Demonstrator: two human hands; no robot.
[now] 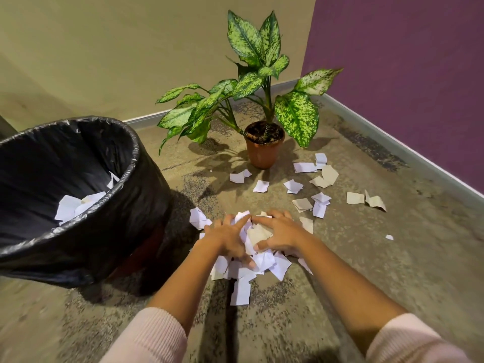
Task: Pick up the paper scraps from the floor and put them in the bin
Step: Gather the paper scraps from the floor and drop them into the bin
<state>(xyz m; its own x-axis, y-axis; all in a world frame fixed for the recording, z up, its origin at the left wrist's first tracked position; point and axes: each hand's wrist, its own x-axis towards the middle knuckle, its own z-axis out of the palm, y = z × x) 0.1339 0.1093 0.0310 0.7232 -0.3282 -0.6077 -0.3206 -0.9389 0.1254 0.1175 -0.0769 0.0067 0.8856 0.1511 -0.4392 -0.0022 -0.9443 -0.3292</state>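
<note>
**Both hands cupped round a heap of scraps beside the bin**

Head view: the left hand (227, 238) and the right hand (279, 231) are down on the floor (379, 271), facing each other with their fingertips almost meeting at the far side. Both have their fingers curled over and around the heap of paper scraps (264, 260), which is clasped between them. White and beige pieces bulge up in the gap between the palms. More of the heap spills out beneath the wrists, towards the person. One white piece lies just clear of it on the near side.

The bin (149, 203), lined with a black bag, stands just left of the hands. Scraps in the bin (69, 208) lie at its bottom.

Loose scraps (303, 167) lie scattered on the floor beyond and to the right of the hands, well apart from the grip. They reach from the foot of the potted plant (264, 150) out towards the purple wall (406, 74). Pink sleeves (149, 339) cover both forearms near the bottom edge.
</note>
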